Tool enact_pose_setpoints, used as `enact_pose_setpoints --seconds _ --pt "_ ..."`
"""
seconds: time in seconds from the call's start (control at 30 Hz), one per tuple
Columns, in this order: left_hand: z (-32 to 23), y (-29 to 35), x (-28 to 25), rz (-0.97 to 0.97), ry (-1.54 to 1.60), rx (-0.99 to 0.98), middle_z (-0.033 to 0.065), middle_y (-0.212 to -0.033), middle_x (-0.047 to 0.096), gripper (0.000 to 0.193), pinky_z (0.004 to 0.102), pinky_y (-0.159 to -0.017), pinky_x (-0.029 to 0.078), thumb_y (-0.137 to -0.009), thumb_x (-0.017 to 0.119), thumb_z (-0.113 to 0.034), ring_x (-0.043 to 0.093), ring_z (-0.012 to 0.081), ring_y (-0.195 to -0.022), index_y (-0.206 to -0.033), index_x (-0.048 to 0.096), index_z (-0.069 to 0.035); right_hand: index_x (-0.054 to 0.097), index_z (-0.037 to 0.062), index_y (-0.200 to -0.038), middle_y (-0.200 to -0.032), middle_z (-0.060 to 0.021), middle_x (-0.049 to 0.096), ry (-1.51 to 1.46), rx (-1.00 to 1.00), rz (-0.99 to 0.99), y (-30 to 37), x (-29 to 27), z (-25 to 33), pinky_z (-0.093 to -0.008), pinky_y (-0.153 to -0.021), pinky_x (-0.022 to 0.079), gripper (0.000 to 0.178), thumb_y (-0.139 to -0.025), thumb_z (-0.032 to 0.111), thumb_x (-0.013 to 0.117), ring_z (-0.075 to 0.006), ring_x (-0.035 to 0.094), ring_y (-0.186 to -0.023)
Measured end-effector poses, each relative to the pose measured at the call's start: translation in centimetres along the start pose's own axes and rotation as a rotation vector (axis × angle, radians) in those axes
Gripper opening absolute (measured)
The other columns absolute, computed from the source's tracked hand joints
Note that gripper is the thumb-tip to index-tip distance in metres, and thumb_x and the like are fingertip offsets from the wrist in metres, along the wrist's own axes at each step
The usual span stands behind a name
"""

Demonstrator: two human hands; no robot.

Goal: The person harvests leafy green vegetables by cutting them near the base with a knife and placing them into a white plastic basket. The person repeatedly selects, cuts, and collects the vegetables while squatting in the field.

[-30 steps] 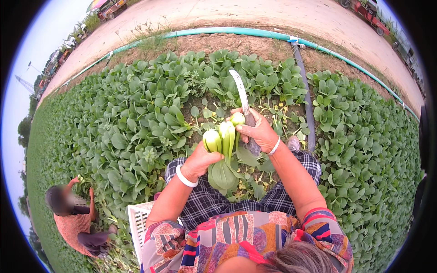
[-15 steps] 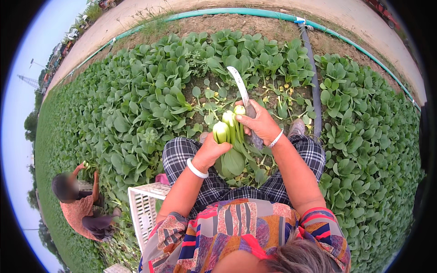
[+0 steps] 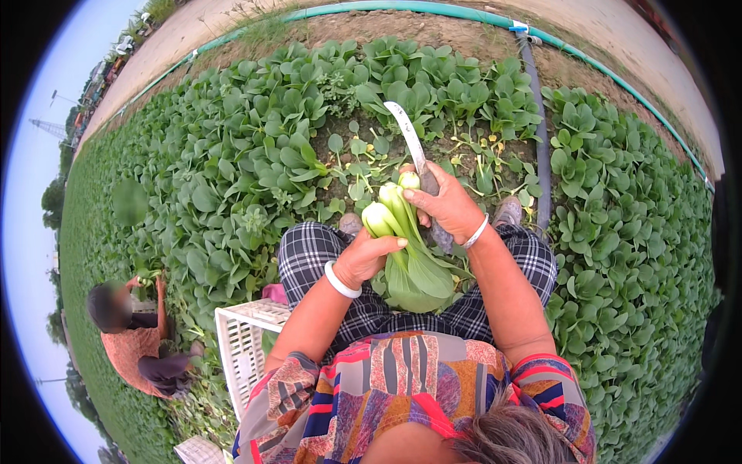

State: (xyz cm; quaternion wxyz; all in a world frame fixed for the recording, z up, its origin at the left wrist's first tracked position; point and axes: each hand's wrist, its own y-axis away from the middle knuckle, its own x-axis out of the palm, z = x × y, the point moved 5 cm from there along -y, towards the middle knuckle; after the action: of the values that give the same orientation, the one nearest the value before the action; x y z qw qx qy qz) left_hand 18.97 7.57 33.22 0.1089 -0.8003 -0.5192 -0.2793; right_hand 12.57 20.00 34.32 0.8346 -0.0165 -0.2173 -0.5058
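In front of my lap I hold several heads of bok choy [image 3: 417,278], their pale trimmed bases pointing up and away and green leaves hanging toward me. My left hand [image 3: 360,258] is closed around the nearest head, thumb across its stalks. My right hand [image 3: 454,207] grips a knife [image 3: 406,130] with a long curved blade, which points away from me. That hand's thumb also presses against the pale bases at the bunch's right side. The knife's dark handle shows partly below the palm. Some fingers of both hands are hidden.
A white plastic crate [image 3: 238,348] stands at my left. Growing bok choy [image 3: 610,255] surrounds me, with cut leaves on the soil [image 3: 379,151] ahead. A grey pipe [image 3: 539,147] runs along my right to a green hose [image 3: 402,8]. Another person [image 3: 135,348] crouches at far left.
The bok choy leaves have swung to the right, so the bunch lies more slanted. My left hand has shifted slightly right; my right hand keeps the knife and bunch.
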Motion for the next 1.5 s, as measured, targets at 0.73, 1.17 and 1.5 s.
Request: enact_pose_setpoints --seconds 0.73,1.17,1.5 --pt "1.0 0.3 -2.8 -0.224 -0.19 -0.053 0.0027 -0.114 0.06 0.057 0.0287 -0.09 0.046 -0.075 0.061 0.0 0.058 0.0126 -0.102 -0.131 0.05 -0.002 0.059 0.006 -0.106 -0.076 -0.0007 0.063 0.182 -0.241 -0.404 -0.1 -4.6 2.7 -0.0235 -0.054 0.046 0.028 -0.082 0.01 0.074 -0.0075 0.055 -0.059" --pt "-14.8 22.1 -6.3 -0.665 -0.052 0.469 0.0208 -0.117 0.058 0.056 0.0426 -0.095 0.05 -0.079 0.058 -0.012 0.059 0.03 -0.108 -0.132 0.044 0.003 0.059 0.0028 -0.116 -0.088 0.0002 0.063 0.685 -0.317 -0.293 -2.4 -2.2 -1.3 -0.0186 -0.053 0.046 0.029 -0.092 0.017 0.065 -0.0043 0.055 -0.065" --pt "0.3 55.5 -16.6 -1.678 -0.036 0.209 0.0072 -0.092 0.063 0.032 0.0343 -0.076 0.054 -0.082 0.062 -0.008 0.064 0.0207 -0.082 -0.113 0.056 -0.002 0.058 0.0063 -0.113 -0.093 -0.0021 0.067 0.634 0.003 -0.217 -4.4 -6.1 -10.3 -0.0225 -0.05 0.042 0.032 -0.091 0.028 0.066 -0.0069 0.053 -0.056"
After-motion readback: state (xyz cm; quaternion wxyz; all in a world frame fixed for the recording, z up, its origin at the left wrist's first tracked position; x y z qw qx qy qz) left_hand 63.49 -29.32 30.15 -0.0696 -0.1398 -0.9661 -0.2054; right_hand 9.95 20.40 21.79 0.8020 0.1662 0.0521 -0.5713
